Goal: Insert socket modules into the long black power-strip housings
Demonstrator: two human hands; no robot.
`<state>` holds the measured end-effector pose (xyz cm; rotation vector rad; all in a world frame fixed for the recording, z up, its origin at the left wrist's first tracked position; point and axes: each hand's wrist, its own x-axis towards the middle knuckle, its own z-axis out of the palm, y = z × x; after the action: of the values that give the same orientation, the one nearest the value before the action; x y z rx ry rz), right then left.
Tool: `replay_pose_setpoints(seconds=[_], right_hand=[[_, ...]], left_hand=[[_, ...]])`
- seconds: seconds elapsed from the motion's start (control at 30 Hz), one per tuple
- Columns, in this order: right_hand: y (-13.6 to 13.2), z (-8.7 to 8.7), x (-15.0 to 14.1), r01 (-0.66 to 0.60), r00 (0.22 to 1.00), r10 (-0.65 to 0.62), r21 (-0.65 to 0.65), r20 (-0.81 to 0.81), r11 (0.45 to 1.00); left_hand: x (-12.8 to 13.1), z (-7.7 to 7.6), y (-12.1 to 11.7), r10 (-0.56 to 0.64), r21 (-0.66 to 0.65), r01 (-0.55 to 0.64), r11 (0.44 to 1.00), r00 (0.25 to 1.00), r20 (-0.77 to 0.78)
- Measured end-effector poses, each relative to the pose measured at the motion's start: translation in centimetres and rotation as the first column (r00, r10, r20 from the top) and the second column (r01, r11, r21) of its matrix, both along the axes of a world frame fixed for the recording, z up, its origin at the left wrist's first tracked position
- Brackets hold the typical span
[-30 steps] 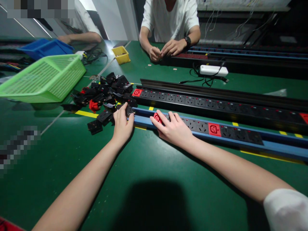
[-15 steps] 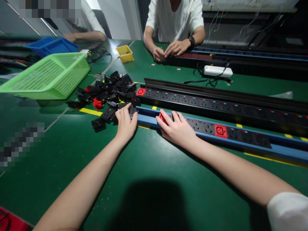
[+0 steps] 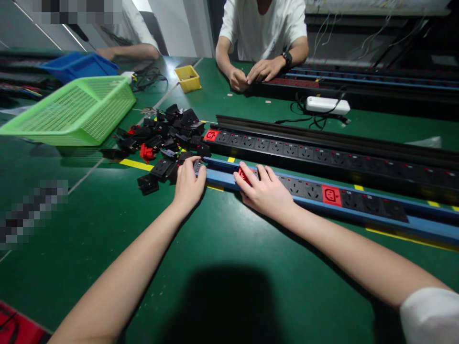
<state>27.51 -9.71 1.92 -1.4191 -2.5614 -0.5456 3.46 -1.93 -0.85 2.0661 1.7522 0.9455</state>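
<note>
My left hand (image 3: 190, 182) is closed at the left end of the blue rail (image 3: 220, 177), its thumb and fingers around a black socket module (image 3: 198, 166) that is partly hidden. My right hand (image 3: 264, 191) bends over the row in the same rail, fingers on a red socket module (image 3: 245, 175) and the black ones beside it. Further right in the rail sit black sockets (image 3: 296, 186) and another red socket (image 3: 331, 195). Loose black modules (image 3: 163, 167) and a red one (image 3: 147, 153) lie in a pile beyond my left hand.
Behind the blue rail lies a black strip (image 3: 276, 145) filled with sockets. A green basket (image 3: 86, 126), a blue bin (image 3: 81, 67) and a yellow box (image 3: 188, 79) stand at the left and back. A co-worker's hands (image 3: 253, 76) meet across the table, near a white power strip (image 3: 328, 105).
Both hands keep nearly the same place on the rail. The whole view has shifted slightly, with things appearing a little further right.
</note>
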Motion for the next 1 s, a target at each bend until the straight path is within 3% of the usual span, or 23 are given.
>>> replay_pose_setpoints(seconds=[0.6, 0.77, 0.9, 1.0], right_hand=[[0.0, 0.7, 0.2, 0.001, 1.000, -0.001, -0.030, 0.021, 1.000], [0.1, 0.8, 0.2, -0.004, 1.000, 0.004, -0.049, -0.006, 0.999], [0.1, 0.8, 0.2, -0.007, 1.000, 0.006, -0.050, -0.007, 0.999], [0.0, 0.7, 0.2, -0.009, 1.000, 0.009, -0.039, 0.001, 0.999]], left_hand=[[-1.0, -2.0, 2.1, 0.067, -0.058, -0.053, 0.997, 0.959, 0.275], [-0.9, -1.8, 1.9, 0.069, -0.049, -0.054, 0.997, 0.906, 0.417], [-0.7, -1.5, 1.8, 0.044, 0.062, -0.087, 0.994, 0.864, 0.502], [-0.5, -1.4, 2.0, 0.044, 0.079, -0.122, 0.989, 0.771, 0.635]])
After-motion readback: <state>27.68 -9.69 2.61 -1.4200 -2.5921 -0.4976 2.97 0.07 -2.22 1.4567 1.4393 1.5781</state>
